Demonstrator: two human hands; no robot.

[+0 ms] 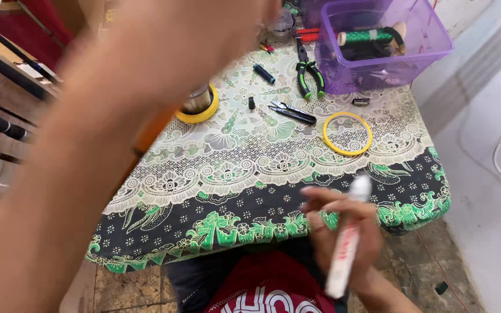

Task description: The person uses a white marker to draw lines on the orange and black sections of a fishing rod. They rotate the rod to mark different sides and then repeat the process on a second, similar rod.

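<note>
Right hand (343, 232), at 5 o'clock in view, fingers wrapped around a white marker pen (346, 243): slim barrel, red print, capped tip pointing to 12, blurred. Left hand (192, 40) blurred, raised at 11 o'clock; grip cannot be told. Yellow ring (370, 132) lies on table (233, 174).
</note>
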